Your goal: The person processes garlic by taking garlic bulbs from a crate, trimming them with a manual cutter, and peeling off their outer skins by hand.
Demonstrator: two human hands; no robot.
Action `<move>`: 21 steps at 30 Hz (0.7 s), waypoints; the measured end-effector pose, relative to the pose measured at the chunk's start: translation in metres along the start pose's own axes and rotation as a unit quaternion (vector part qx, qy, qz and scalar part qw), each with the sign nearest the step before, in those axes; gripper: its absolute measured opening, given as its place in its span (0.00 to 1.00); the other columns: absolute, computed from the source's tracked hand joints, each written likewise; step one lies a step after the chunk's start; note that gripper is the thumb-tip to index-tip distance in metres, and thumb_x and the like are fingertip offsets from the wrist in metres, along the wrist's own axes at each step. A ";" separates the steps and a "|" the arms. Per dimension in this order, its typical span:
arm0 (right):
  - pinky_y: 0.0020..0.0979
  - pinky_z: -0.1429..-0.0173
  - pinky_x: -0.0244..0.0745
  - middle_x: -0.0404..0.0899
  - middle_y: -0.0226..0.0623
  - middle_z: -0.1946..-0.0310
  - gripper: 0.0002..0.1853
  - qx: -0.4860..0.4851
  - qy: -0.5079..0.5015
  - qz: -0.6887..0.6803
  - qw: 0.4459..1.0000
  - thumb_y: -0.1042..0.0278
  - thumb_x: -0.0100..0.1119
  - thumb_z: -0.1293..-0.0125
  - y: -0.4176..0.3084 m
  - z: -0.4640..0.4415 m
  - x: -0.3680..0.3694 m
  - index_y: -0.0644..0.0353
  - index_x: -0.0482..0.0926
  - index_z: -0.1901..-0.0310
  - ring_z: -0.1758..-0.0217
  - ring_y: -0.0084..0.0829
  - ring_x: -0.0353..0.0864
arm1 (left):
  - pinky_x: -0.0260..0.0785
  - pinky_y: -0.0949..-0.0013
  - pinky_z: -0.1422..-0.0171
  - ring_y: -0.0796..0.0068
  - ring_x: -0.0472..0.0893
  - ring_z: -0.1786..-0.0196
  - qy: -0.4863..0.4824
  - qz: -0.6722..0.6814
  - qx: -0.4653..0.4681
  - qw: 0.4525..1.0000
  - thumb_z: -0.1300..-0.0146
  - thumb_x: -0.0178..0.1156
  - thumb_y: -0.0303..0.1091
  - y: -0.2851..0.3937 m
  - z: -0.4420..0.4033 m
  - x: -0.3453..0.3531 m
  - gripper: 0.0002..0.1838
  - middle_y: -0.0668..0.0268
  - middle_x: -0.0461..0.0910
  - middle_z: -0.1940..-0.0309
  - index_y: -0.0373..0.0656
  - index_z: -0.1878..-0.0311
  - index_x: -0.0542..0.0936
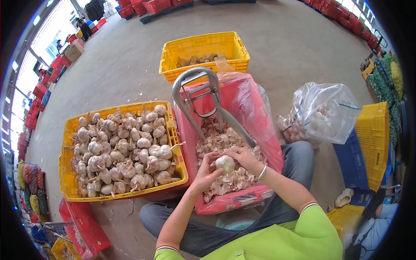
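Observation:
A pale, smooth garlic bulb [225, 164] sits between my two hands. My left hand [207, 172] grips it from the left, thumb below and fingers above. From the upper right, my right hand [243, 157] has its fingers closed against the bulb's top; a bracelet circles that wrist. Below both hands, loose papery garlic skins [225, 184] fill the bottom of a pink crate [268, 130] lined with clear plastic. A grey metal frame with a looped top [177, 89] stands in that crate, just beyond my hands.
To the left, a yellow crate [62, 173] is heaped with garlic bulbs. Another yellow crate [238, 65] stands ahead with brownish bits inside. At right are a clear plastic bag [331, 110] of garlic and stacked blue and yellow crates [372, 143]. My bent legs flank the pink crate.

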State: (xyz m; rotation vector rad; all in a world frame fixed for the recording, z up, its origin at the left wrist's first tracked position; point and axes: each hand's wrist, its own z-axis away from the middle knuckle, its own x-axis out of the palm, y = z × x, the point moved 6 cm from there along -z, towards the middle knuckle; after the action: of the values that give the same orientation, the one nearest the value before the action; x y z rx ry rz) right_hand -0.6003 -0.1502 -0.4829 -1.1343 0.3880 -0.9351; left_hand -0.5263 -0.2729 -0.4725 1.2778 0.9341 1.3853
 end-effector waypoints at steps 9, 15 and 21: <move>0.33 0.55 0.71 0.76 0.42 0.61 0.19 -0.197 0.022 0.255 0.946 0.52 0.46 0.32 -0.021 0.000 0.000 0.61 0.77 0.58 0.60 0.36 0.77 | 0.71 0.61 0.44 0.68 0.72 0.44 0.051 0.270 -0.004 0.962 0.37 0.53 0.27 0.009 -0.003 -0.011 0.27 0.62 0.68 0.45 0.47 0.37 0.56; 0.33 0.59 0.71 0.78 0.45 0.66 0.20 -0.196 0.040 0.211 0.957 0.52 0.42 0.31 -0.014 0.007 0.014 0.62 0.76 0.60 0.65 0.40 0.78 | 0.72 0.63 0.46 0.69 0.73 0.46 0.076 0.224 -0.067 0.969 0.36 0.53 0.28 -0.031 -0.003 -0.002 0.23 0.63 0.68 0.46 0.47 0.40 0.59; 0.31 0.59 0.70 0.76 0.41 0.71 0.16 -0.166 0.049 0.205 0.963 0.60 0.45 0.31 0.003 -0.006 0.001 0.66 0.77 0.62 0.66 0.32 0.76 | 0.73 0.65 0.47 0.68 0.75 0.49 0.026 0.318 -0.098 0.943 0.35 0.53 0.31 -0.032 0.002 0.015 0.21 0.63 0.69 0.48 0.48 0.41 0.61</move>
State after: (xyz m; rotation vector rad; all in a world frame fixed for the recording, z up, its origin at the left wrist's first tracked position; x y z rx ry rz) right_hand -0.6025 -0.1544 -0.4875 -1.2495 0.8510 -0.5724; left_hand -0.5182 -0.2512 -0.4999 1.4574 0.3994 1.9600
